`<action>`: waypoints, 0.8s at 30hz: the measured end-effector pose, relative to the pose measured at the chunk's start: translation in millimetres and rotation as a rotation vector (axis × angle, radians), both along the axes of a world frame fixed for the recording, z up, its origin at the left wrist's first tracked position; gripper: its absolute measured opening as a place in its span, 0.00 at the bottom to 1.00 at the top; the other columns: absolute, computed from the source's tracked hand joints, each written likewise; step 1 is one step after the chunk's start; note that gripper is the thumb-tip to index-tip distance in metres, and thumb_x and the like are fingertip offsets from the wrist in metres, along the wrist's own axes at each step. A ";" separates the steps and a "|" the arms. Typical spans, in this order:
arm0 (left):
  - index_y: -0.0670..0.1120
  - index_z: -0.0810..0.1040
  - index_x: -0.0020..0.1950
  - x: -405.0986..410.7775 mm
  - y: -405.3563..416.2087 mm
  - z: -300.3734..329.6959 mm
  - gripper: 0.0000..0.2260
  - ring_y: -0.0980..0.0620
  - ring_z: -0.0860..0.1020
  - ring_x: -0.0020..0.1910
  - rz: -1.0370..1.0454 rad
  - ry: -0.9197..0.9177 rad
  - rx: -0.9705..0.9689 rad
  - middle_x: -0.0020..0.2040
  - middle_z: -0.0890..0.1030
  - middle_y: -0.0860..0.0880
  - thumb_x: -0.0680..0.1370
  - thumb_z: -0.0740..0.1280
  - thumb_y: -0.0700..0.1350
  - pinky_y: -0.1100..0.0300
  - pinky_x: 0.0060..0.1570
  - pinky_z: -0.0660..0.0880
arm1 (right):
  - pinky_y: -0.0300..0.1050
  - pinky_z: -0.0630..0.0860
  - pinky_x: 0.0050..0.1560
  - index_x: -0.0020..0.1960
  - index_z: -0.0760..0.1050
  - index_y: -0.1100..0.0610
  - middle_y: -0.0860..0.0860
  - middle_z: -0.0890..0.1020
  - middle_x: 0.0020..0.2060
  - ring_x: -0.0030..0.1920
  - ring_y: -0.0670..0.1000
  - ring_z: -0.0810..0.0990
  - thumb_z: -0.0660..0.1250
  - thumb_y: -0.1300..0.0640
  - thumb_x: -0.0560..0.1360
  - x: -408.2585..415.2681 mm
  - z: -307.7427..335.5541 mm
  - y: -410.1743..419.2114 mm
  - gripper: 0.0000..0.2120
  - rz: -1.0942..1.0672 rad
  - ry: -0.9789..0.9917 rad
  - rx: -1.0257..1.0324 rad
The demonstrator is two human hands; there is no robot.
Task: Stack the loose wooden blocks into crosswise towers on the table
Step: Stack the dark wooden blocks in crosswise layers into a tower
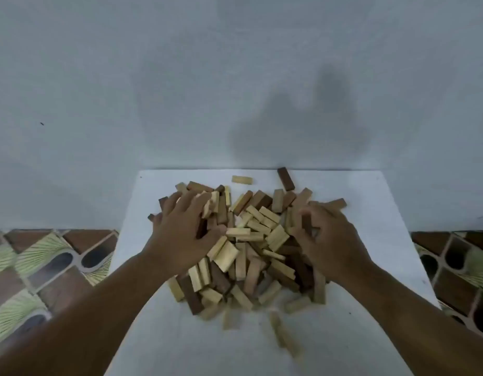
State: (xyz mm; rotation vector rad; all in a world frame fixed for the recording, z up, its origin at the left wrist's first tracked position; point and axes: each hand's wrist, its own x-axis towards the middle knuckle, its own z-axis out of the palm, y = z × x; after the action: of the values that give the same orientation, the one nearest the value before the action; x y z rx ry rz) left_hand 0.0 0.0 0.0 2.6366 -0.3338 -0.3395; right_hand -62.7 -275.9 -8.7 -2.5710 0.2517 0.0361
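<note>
Loose wooden blocks (251,245), pale and dark, lie heaped on the white table (370,207) (no tower yet), left hand (180,234) spread flat on them, right hand (330,240) fingers (305,213) curled around a dark block (306,223), probably to start sorting.

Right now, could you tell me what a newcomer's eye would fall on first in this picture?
A jumbled heap of wooden blocks, pale and dark mixed, fills the middle of the white table. The left hand and right hand rest on its two flanks. No tower stands yet; a lone dark block lies apart at the far edge.
</note>
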 end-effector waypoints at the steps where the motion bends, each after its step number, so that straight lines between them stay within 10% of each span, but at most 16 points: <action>1: 0.62 0.59 0.75 4.4 1.0 -13.8 0.36 0.49 0.49 0.78 -0.004 -0.021 -0.010 0.77 0.57 0.59 0.69 0.52 0.73 0.37 0.72 0.57 | 0.58 0.75 0.59 0.60 0.72 0.44 0.44 0.75 0.62 0.62 0.49 0.73 0.60 0.39 0.75 5.9 -13.1 -1.9 0.17 -0.003 -0.028 -0.005; 10: 0.65 0.50 0.77 30.3 -3.7 -106.5 0.36 0.50 0.47 0.79 -0.034 -0.227 0.019 0.80 0.53 0.56 0.71 0.49 0.75 0.38 0.74 0.44 | 0.56 0.50 0.74 0.75 0.61 0.43 0.46 0.56 0.78 0.78 0.49 0.50 0.54 0.37 0.79 73.7 -91.4 -9.6 0.26 0.061 -0.029 -0.120; 20: 0.64 0.63 0.74 11.7 0.8 -108.1 0.25 0.55 0.61 0.75 -0.033 -0.256 -0.182 0.73 0.67 0.60 0.78 0.47 0.67 0.39 0.74 0.54 | 0.58 0.65 0.68 0.65 0.71 0.46 0.43 0.75 0.64 0.66 0.46 0.68 0.52 0.39 0.80 58.1 -105.7 5.5 0.19 0.133 -0.185 -0.015; 24: 0.63 0.68 0.71 0.8 14.2 -96.5 0.20 0.52 0.73 0.60 -0.061 -0.343 -0.318 0.52 0.78 0.61 0.82 0.49 0.62 0.43 0.64 0.68 | 0.59 0.59 0.74 0.71 0.67 0.42 0.41 0.69 0.71 0.72 0.43 0.64 0.49 0.36 0.80 40.2 -100.7 -1.6 0.23 0.252 -0.151 0.014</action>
State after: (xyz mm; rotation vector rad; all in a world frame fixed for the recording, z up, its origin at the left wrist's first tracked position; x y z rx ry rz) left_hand 0.8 14.2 -96.5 2.3646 -0.5322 0.1429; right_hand -22.5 -277.5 -109.4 -2.5604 -0.1289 -0.0628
